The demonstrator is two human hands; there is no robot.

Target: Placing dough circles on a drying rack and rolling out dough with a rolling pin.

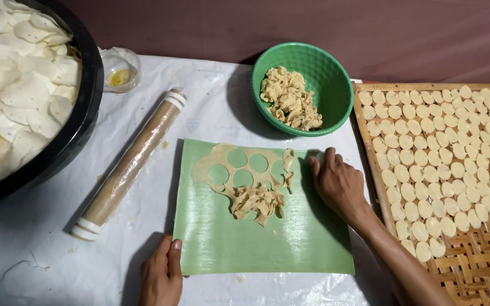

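Both hands [162, 276] [336, 182] lie flat, pinning the green sheet's [290, 241] edges.

Home kitchen: rolling pin [129, 164], dough bowl [302, 89], woven tray [483, 249].

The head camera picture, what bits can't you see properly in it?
- Left hand: the bottom edge cuts off its wrist; only the thumb lies on the green mat.
- Right hand: its fingertips curl at the mat's edge, so what they pinch stays hidden.
- Black tub: cut off by the left and top edges.
- Woven tray: runs off the right edge.
- Small clear cup: its yellowish contents are too small to tell.
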